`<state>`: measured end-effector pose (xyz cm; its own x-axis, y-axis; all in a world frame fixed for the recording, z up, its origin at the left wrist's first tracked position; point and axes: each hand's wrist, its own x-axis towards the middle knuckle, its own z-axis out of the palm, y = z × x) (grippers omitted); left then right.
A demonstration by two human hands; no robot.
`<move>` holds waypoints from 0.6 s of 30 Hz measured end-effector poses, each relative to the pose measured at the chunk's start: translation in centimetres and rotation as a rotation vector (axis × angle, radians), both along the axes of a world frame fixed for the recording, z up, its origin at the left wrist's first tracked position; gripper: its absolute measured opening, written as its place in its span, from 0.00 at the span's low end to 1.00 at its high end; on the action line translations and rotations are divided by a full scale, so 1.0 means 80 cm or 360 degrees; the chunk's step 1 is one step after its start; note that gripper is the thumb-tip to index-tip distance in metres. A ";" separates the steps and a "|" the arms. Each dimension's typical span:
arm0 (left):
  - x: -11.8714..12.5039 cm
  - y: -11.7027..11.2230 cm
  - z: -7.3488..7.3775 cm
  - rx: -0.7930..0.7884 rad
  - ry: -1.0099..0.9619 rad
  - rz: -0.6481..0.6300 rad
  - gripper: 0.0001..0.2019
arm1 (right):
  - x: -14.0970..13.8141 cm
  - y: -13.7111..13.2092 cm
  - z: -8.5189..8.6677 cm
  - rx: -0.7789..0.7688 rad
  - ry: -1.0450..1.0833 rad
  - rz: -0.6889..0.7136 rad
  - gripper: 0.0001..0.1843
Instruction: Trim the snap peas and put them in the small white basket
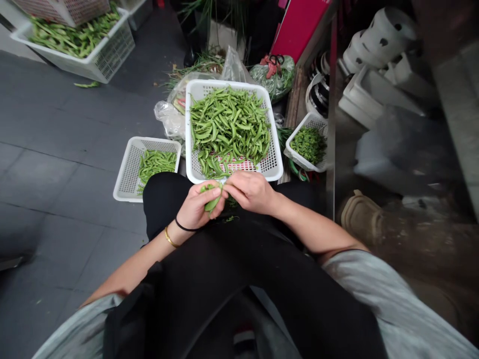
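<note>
Pod [212, 202], one, between left hand [195, 208] and right hand [250, 191], four white baskets [272, 164]

even overhead light, sharp centre, blurred dim right side, warped edges

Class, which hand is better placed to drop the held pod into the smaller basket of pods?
Probably left: the left hand wraps the pod, and the smaller basket sits on its side; the right hand only pinches the pod's tip.

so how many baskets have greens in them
4: big basket in the middle, left basket beside it, right basket beside it, far basket top left. Others may be hidden.
</note>
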<state>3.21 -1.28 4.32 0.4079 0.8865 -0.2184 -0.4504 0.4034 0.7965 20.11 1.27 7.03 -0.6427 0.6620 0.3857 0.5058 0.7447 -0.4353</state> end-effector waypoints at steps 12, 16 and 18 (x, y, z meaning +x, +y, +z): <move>-0.050 0.034 -0.030 -0.0436 0.0026 0.0664 0.06 | 0.087 -0.017 -0.010 -0.0699 -0.0444 0.0065 0.12; -0.051 0.038 -0.030 -0.0465 -0.0149 0.0345 0.10 | 0.083 0.042 -0.011 -0.1092 -0.0975 0.0063 0.19; -0.046 0.038 -0.029 -0.0413 -0.0265 0.0228 0.08 | 0.065 0.082 -0.028 -0.0899 -0.1163 -0.0278 0.16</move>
<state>-0.43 1.75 1.96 0.3320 0.8612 -0.3848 -0.6327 0.5059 0.5863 25.29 7.84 4.81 -0.4726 0.7379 -0.4817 0.8810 0.4079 -0.2396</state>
